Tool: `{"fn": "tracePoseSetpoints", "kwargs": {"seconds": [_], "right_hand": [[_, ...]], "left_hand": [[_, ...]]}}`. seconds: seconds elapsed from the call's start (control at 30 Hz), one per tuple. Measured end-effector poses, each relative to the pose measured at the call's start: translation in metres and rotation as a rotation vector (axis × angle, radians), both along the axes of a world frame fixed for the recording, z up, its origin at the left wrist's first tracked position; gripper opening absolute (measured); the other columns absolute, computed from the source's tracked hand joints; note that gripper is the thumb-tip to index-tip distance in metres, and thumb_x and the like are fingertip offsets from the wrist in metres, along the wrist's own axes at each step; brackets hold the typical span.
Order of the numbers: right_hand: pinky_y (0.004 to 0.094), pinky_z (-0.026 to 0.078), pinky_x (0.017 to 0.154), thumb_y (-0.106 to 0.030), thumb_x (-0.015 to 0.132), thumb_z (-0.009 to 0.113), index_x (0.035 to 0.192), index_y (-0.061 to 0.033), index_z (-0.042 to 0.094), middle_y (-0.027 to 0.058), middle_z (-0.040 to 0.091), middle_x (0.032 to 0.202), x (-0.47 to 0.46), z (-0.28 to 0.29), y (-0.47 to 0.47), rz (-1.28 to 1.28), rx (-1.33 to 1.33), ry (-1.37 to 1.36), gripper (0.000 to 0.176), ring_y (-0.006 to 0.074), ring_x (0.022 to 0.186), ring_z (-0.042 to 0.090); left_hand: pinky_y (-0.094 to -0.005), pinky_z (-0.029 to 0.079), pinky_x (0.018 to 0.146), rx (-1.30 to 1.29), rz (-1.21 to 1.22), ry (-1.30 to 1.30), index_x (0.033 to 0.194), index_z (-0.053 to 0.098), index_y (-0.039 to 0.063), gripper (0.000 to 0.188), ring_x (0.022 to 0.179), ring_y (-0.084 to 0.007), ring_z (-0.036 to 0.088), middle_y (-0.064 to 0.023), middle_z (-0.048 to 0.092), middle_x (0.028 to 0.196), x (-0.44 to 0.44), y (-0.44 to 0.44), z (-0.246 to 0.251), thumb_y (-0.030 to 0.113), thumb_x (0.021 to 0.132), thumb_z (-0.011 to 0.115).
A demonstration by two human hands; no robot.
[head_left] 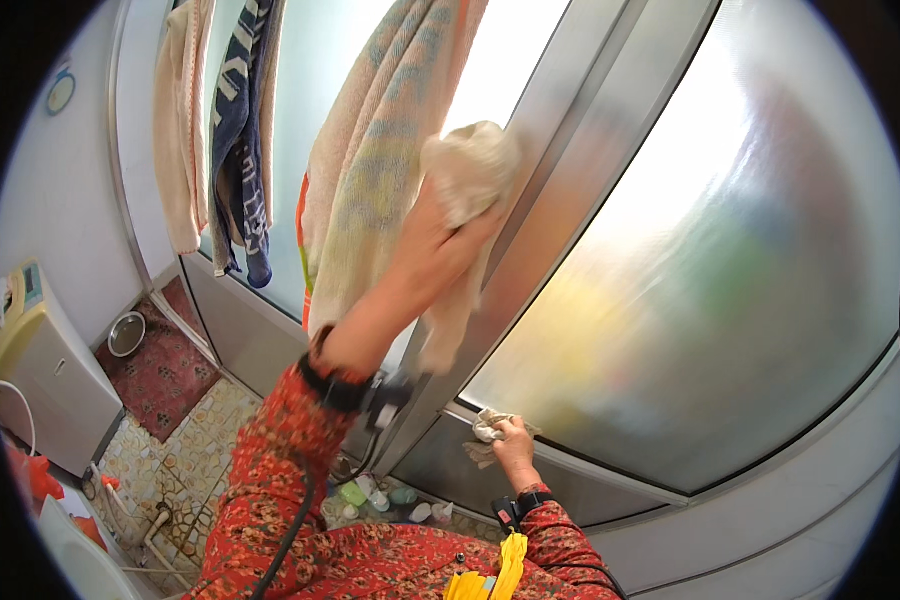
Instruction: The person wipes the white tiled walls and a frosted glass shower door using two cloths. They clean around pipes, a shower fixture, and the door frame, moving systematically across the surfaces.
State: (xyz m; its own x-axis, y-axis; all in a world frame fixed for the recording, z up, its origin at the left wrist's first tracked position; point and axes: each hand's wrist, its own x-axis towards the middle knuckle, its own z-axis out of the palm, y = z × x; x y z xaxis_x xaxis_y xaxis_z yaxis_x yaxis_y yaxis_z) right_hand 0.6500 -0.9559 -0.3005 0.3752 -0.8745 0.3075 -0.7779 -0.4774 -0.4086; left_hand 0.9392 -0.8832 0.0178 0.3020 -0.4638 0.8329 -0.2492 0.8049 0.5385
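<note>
My left hand (439, 251) is raised, gripping a bunched cream cloth (471, 169) at the aluminium door frame (562, 112). A loose end of pale fabric hangs below the wrist side of that hand. Just left of it hangs a long patterned towel (375, 172), partly covered by my forearm. Lower down, my right hand (516, 450) holds a crumpled greyish-white cloth (489, 427). This second cloth is at the left end of the metal rail (607, 469) beneath a frosted glass panel (667, 285). Blurred coloured shapes show through the glass.
More towels (241, 150) hang at upper left. A washing machine (60, 382) stands at left, near a metal basin (127, 334) on a dark red mat (161, 375). Several bottles (379, 500) sit on the floor by the door. Pipes (157, 525) run along the tiled floor (195, 442).
</note>
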Motion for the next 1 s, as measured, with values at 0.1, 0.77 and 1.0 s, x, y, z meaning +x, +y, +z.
{"fn": "tracePoseSetpoints", "kwargs": {"seconds": [0.1,0.77,1.0], "right_hand": [[0.0406,0.052,0.079,-0.006,0.069,0.065,0.090,-0.0143,0.070,0.0077,0.060,0.103,0.000,-0.002,-0.002,-0.009,-0.004,0.012,0.023,0.0315,0.094,0.062],[0.0409,0.051,0.078,-0.006,0.069,0.064,0.088,-0.0128,0.068,0.0080,0.059,0.101,0.004,0.001,0.001,-0.016,-0.009,0.007,0.021,0.0319,0.093,0.062],[0.0420,0.051,0.077,-0.007,0.071,0.066,0.087,-0.0125,0.067,0.0078,0.059,0.101,0.004,0.001,0.002,-0.038,0.000,0.035,0.018,0.0330,0.090,0.062]], "left_hand": [[-0.0381,0.037,0.102,-0.319,0.660,-0.437,0.132,0.047,0.007,0.052,0.118,-0.0344,0.047,-0.0187,0.049,0.122,-0.007,-0.038,0.048,0.014,0.081,0.059],[-0.0349,0.037,0.104,0.411,0.212,-0.322,0.136,0.046,0.013,0.048,0.123,-0.0198,0.049,-0.0071,0.053,0.132,0.003,-0.003,-0.279,0.025,0.091,0.056],[-0.0426,0.042,0.097,-0.008,0.566,-0.507,0.130,0.057,0.016,0.042,0.113,-0.0305,0.055,-0.0122,0.059,0.125,0.021,-0.001,-0.130,0.021,0.088,0.053]]}}
